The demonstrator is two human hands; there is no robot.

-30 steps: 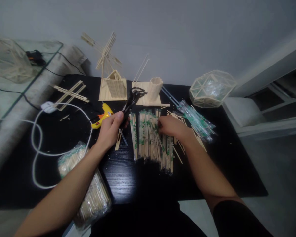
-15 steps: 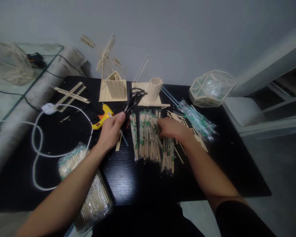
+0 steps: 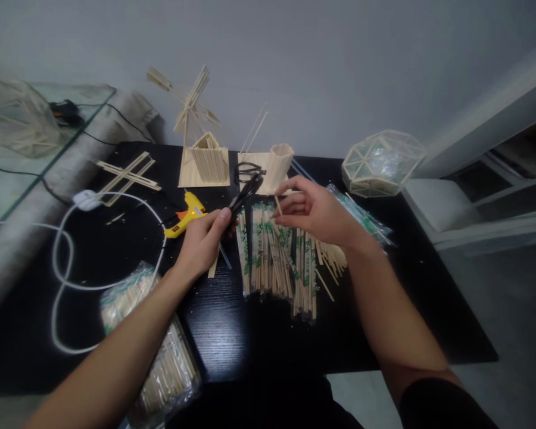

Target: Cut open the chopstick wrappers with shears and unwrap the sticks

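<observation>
My left hand (image 3: pixel 205 238) is closed around a dark hand tool (image 3: pixel 247 193); it is too dim to tell whether it is scissors or pliers. Black loop handles (image 3: pixel 249 171) show just beyond it, by the wooden base. Between thumb and fingertips, my right hand (image 3: pixel 306 208) pinches a thin wooden stick (image 3: pixel 278 206), held tilted above the wrapped chopsticks (image 3: pixel 270 253). These lie in green-printed clear sleeves at the table's middle. Loose sticks (image 3: pixel 333 262) are fanned out below my right wrist. A yellow glue gun (image 3: pixel 186 215) lies just left of my left hand.
Behind stand a stick windmill model (image 3: pixel 205 164) and a round stick cup (image 3: pixel 280 164) on a base. A faceted stick frame (image 3: pixel 382 164) sits back right. Crossed sticks (image 3: pixel 128 177), a white cable (image 3: pixel 56 256) and a bagged chopstick bundle (image 3: pixel 167 363) are on the left.
My right hand has lifted from the wrapped chopsticks, moving up and away with a thin stick in its fingertips. The dark tool in my left hand has tipped to the right.
</observation>
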